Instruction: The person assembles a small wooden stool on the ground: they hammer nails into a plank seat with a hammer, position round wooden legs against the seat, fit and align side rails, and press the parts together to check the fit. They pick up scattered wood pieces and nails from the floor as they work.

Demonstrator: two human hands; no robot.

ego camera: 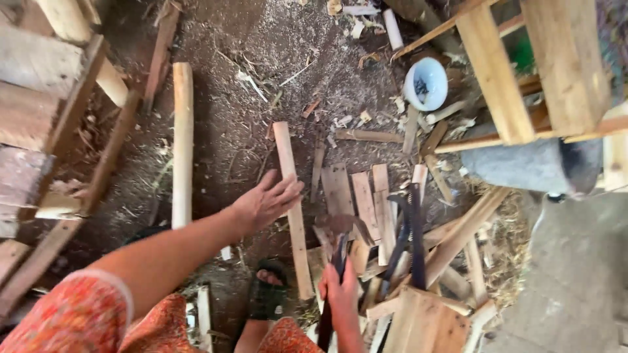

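Left hand flat on slat; right hand gripping hammer handle.

Your left hand [265,204], frame centre, has fingers spread loosely and laid across the long wooden slat [293,209], which runs from upper centre down toward the lower centre, near-vertical. Your right hand [341,295], bottom centre, is wrapped tight around the hammer [337,235]; handle runs bottom-to-top, head pointing up-frame over the scattered offcuts [366,196].
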